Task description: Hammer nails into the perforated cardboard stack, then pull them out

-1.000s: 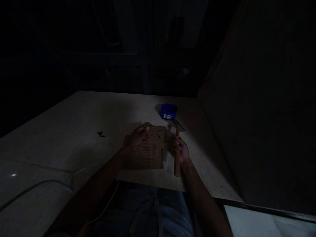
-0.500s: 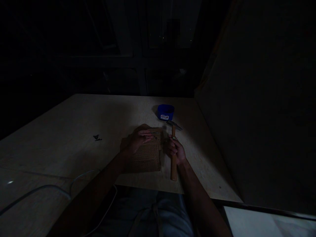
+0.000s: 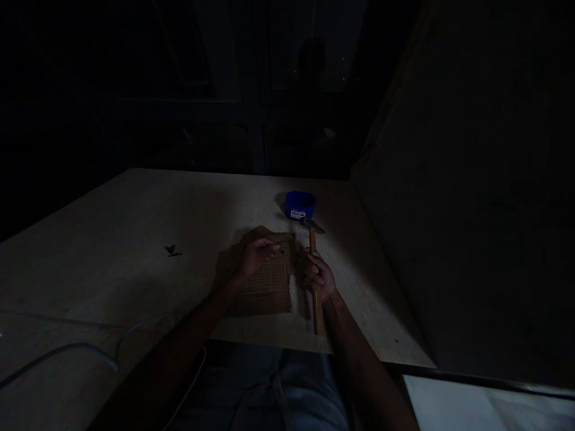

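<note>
My right hand (image 3: 320, 274) is wrapped round the wooden handle of a hammer (image 3: 317, 314). The hammer stands tilted, with its dark metal head at the top, just in front of the blue container. A brown piece of cardboard (image 3: 265, 293), covered in rows of small marks or holes, lies on the table to the left of the hammer. Over its far part is my left hand (image 3: 257, 256), thumb and fingertips drawn together. What they pinch, if anything, is too small and dark to make out. Thin dark pieces seem to lie on the cardboard by the fingertips.
A blue container (image 3: 300, 205) with a white label stands beyond the hammer. Several small dark pieces (image 3: 171, 250) lie on the table (image 3: 112, 221) at left. A cable (image 3: 67, 347) runs across the near left. A tall panel (image 3: 458, 227) rises along the right side.
The fingers of my left hand have drawn together from a flatter pose above the cardboard. The hammer has shifted slightly and its handle leans a little differently, still in my right hand.
</note>
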### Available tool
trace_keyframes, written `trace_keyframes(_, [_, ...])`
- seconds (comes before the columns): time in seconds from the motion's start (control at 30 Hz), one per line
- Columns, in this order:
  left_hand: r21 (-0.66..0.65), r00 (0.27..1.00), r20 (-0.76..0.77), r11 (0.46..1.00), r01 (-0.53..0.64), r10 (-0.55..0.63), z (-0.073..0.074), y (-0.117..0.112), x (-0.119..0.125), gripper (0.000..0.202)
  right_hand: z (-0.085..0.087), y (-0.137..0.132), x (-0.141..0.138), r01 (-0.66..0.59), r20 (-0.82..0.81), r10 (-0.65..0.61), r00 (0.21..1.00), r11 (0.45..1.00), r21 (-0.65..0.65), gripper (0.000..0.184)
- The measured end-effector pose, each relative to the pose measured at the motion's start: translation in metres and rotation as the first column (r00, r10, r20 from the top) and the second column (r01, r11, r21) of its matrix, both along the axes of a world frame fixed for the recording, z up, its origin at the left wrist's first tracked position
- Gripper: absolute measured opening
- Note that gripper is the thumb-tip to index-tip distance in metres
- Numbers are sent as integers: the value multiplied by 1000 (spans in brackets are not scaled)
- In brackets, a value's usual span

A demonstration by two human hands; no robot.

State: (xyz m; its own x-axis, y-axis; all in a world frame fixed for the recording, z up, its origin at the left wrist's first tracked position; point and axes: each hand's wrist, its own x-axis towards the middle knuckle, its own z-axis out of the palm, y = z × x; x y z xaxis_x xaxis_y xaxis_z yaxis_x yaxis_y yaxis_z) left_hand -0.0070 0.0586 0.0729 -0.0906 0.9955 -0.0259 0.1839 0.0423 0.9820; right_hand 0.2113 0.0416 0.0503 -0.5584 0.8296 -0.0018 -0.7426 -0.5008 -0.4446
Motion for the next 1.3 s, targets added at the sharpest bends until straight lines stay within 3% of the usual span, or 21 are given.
trace_keyframes(0.23, [30,997,-80,999,12,-10,-2,-1,4,14,1,-1,-1,-34,-46,34,998,999,8,17])
trace_keyframes(0.37, [154,939,-329,976,154,-96,2,-5,4,14,3,-1,0,-27,-32,27,999,1000,1,20])
trace_keyframes(0.5, [142,884,-438,958,250,-166,4,-7,6,20,2,-1,1,11,10,-11,1000,998,-58,19])
trace_keyframes(0.8, [154,899,-396,951,267,-188,-4,-9,0,26,1,0,2,28,7,-28,1000,998,-63,23])
trace_keyframes(1.13, [163,933,-318,959,231,-170,-8,-5,5,26,7,-10,-15,176,314,-161,936,984,-20,32])
trace_keyframes(1.3, [187,956,-248,961,204,-155,-17,-5,6,28,9,-12,-20,181,292,-168,942,983,-18,31])
